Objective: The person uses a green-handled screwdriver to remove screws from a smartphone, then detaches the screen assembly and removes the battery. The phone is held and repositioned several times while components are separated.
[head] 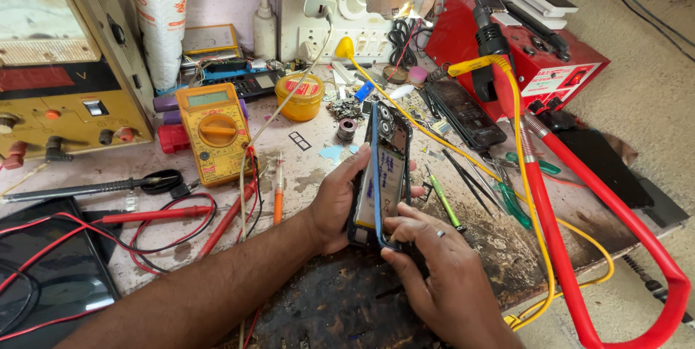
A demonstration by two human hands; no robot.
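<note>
The left hand [339,200] is cradling an opened phone [384,168] from its nine o'clock side, fingers wrapping behind the frame and holding it tilted up off the worn workbench [311,157], camera end pointing to twelve o'clock. The right hand [441,276] is sitting at the phone's six o'clock, fingers curling and pinching the lower edge, a ring showing on one finger. At ten o'clock of the phone the yellow multimeter [214,132] is lying flat, and green-handled tweezers [443,200] are resting just at three o'clock.

Yellow multimeter [215,132] grey screen; white bag [161,16] behind
</note>
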